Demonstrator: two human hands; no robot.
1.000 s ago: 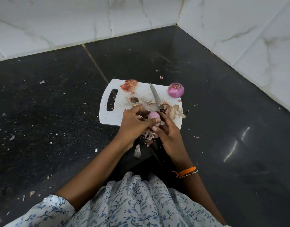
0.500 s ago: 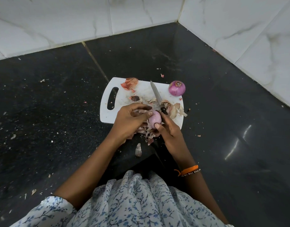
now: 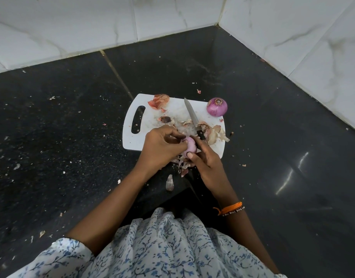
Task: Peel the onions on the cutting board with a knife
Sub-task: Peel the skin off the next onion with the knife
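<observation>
I hold a pale, mostly peeled onion [image 3: 189, 146] between both hands over the near edge of the white cutting board [image 3: 136, 141]. My left hand [image 3: 160, 149] pinches it from the left, and my right hand [image 3: 207, 163] grips it from the right with the thumb pressed on its front. The knife [image 3: 190, 113] lies on the board, blade pointing away, its black handle end partly hidden behind my right fingers. A purple onion [image 3: 216, 107] still in its purple layer sits at the board's far right corner.
Dry onion skins [image 3: 214, 133] lie heaped on the board's right side, more [image 3: 159, 101] at its far edge and below my hands. One loose skin [image 3: 169, 185] lies on the black countertop [image 3: 72, 137]. White tiled walls [image 3: 293, 37] meet in a corner behind.
My hands shifted the pale onion slightly toward me and turned it, the left fingers moving over its top. The knife and the purple onion stayed where they were on the board.
</observation>
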